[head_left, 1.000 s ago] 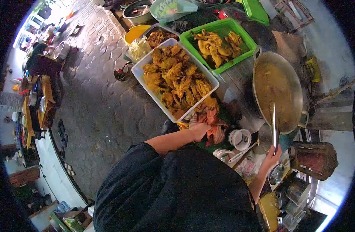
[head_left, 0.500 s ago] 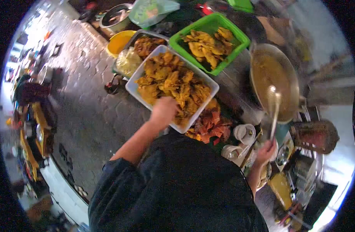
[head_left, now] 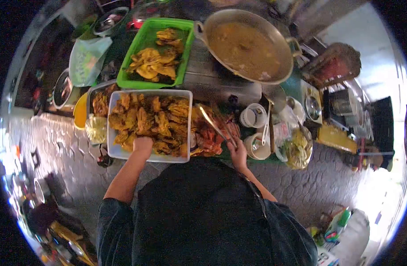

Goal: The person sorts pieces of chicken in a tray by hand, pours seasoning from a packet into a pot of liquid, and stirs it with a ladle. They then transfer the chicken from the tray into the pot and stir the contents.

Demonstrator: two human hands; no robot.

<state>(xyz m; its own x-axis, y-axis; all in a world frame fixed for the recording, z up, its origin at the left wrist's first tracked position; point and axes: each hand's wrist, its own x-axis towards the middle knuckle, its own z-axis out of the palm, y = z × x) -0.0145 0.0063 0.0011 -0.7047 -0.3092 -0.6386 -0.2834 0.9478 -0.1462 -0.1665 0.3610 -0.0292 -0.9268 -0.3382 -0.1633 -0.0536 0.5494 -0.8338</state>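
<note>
- I view the left hand (head_left: 142, 146) inside the white tray (head_left: 189, 126), among browned chicken pieces (head_left: 161, 122); fingers hidden, grip cannot be told.
- I judge the step as handling chicken; the next move calls for a secure pinch.
- My right-hand (head_left: 240, 155) fingers close around metal tongs (head_left: 211, 120).

Left hand (head_left: 142, 144), fingertips hidden

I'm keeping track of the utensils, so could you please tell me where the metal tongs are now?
In the head view, the metal tongs are held in the right hand, just right of the white rectangular tub.
</note>
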